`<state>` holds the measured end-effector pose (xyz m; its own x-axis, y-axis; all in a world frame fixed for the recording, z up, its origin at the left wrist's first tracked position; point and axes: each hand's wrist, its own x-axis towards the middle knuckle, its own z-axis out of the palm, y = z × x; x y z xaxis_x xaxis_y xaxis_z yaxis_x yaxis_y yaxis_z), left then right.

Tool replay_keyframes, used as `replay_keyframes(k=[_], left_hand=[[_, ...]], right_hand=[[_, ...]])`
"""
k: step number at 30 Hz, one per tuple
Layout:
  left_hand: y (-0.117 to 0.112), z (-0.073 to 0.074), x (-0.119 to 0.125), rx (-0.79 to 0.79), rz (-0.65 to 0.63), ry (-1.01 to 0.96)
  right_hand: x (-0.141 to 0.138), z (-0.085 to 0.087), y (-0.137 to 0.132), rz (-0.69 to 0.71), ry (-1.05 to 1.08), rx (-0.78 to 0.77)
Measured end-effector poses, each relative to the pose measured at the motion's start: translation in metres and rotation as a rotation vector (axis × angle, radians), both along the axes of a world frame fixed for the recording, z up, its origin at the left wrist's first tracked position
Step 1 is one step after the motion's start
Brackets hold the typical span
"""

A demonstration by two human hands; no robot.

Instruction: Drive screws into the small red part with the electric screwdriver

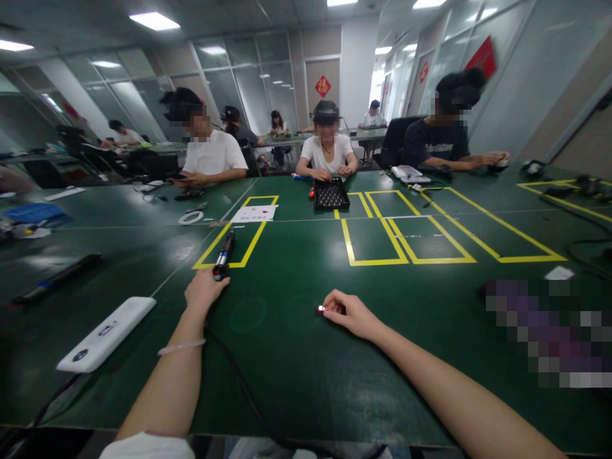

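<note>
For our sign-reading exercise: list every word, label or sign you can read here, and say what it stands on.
"福": red diamond sign on the far wall.
Red sign on the right-hand glass: unreadable at this angle.
White sheet on the table: print too small.
White box: label blurred.
Dark shirt: print blurred.
Tool in the left hand, red part in the right hand: no readable text.

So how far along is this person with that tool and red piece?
Nothing looks finished yet. The left hand touches the black tool lying on the table; the right hand pinches a small red piece. Tool and piece have not yet met.
</note>
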<state>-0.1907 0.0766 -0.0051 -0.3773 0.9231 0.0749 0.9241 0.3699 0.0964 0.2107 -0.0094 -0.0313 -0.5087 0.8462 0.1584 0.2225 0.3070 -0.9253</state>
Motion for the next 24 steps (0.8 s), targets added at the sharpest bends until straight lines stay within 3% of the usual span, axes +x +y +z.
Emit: replay_keyframes(k=[8,18,24], left_hand=[[-0.015,0.000,0.055,0.004,-0.141,0.082],[-0.056,0.001,0.162,0.087,-0.607,0.128],[-0.081,0.001,0.197,0.086,-0.798,0.034]], right_hand=[[-0.002,-0.002,0.001,-0.010,0.000,0.015],[-0.002,-0.007,0.003,-0.085,-0.034,0.118],[-0.001,-0.008,0.004,-0.166,-0.092,0.208]])
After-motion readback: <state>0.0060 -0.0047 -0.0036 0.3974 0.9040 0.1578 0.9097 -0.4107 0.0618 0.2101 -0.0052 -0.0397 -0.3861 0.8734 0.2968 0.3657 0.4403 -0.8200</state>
